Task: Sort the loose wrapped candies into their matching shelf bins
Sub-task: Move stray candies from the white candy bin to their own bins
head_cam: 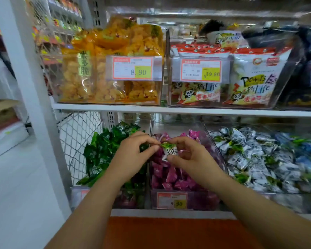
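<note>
A white candy with a green end is held above the middle bin, pinched from both sides. My left hand pinches its left tip with thumb and forefinger. My right hand grips its right side. On the lower shelf stand three clear bins: dark green candies on the left, purple and pink candies in the middle, white, green and blue candies on the right. The held candy looks like those in the right bin.
The upper shelf carries clear bins of orange snack bags and white panda-print bags with price tags. A wire mesh panel closes the shelf's left side. A white pillar stands at the left.
</note>
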